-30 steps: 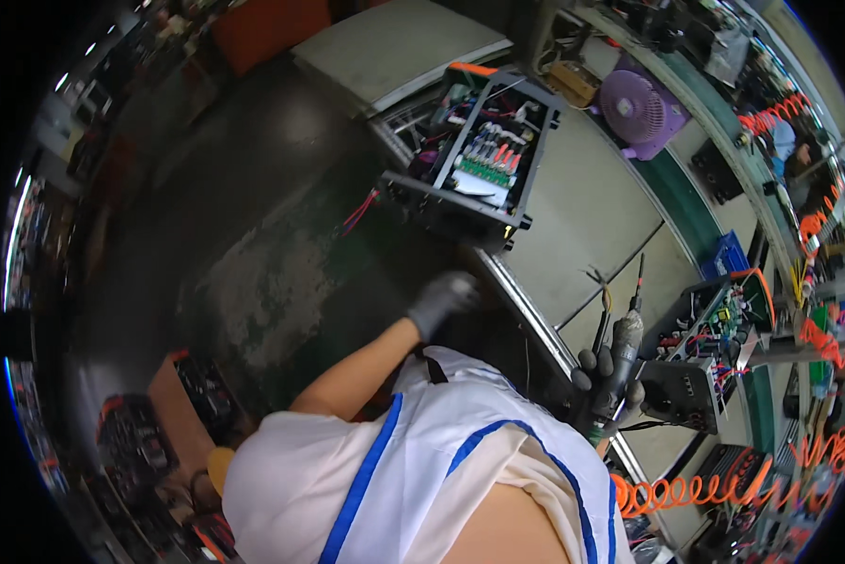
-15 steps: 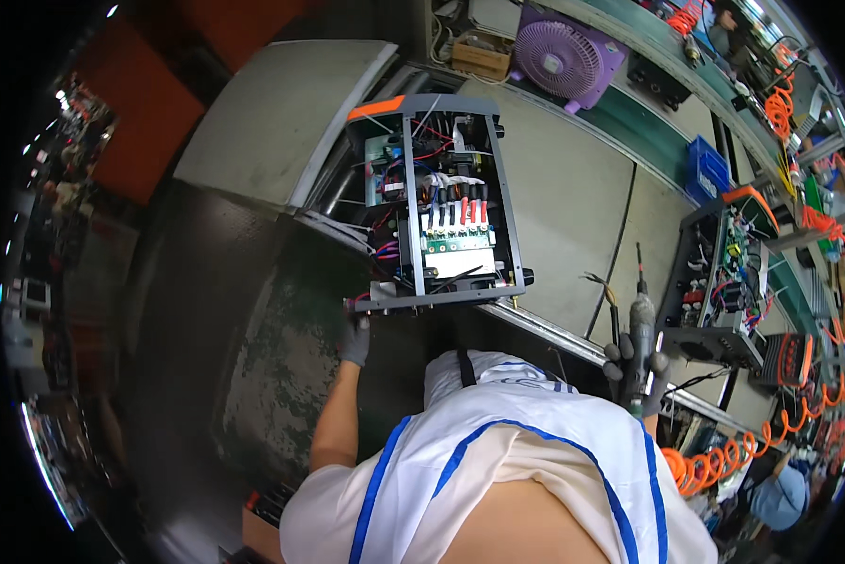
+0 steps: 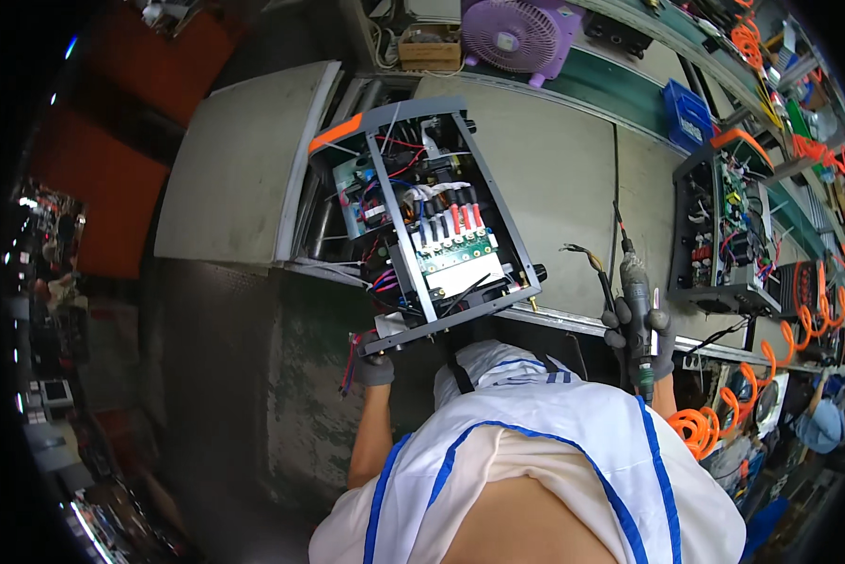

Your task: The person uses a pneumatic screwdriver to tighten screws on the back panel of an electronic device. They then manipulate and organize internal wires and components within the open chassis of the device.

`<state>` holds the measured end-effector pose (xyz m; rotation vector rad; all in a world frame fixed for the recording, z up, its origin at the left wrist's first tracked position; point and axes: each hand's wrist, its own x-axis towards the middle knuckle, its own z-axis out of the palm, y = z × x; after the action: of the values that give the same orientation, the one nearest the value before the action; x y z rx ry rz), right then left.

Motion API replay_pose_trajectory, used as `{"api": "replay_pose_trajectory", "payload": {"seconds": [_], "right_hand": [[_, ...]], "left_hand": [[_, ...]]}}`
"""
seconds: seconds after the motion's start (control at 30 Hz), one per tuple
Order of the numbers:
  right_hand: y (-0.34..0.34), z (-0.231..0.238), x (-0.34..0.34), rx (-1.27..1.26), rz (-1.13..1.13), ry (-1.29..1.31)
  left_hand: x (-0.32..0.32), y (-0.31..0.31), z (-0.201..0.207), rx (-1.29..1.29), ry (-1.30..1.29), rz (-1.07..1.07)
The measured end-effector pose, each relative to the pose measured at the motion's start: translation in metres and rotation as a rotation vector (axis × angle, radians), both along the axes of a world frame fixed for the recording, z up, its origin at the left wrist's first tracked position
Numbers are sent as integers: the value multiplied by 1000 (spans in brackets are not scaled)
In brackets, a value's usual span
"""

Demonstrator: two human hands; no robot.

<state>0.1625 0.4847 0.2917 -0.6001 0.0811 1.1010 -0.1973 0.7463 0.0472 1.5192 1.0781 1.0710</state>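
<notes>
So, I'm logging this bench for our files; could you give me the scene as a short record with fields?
Left hand: gloved, at the open unit's near-left corner; grip partly hidden
Right hand: gloved, around a driver, its tip pointing away from the person
Open unit: orange trim, wiring and green board exposed
Second unit: also open, farther right
Cable: beside the driver, wire ends spread
Bench back: purple fan, cardboard box, blue bin
Right side: orange coiled hose
</notes>
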Motion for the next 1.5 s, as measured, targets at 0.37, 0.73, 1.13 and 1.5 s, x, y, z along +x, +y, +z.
{"api": "replay_pose_trajectory", "payload": {"seconds": [0.37, 0.73, 1.13, 1.5], "right_hand": [[-102, -34, -6, 34, -67, -44], [-198, -27, -14, 27, -230, -97], [-241, -27, 0, 117, -198, -254], [-238, -34, 16, 276, -18, -251]], "left_hand": [[-26, -8, -40, 317, 147, 136], [172, -104, 234, 993, 782, -418], [329, -151, 249, 1075, 889, -642], [291, -296, 187, -12, -31, -862]]}}
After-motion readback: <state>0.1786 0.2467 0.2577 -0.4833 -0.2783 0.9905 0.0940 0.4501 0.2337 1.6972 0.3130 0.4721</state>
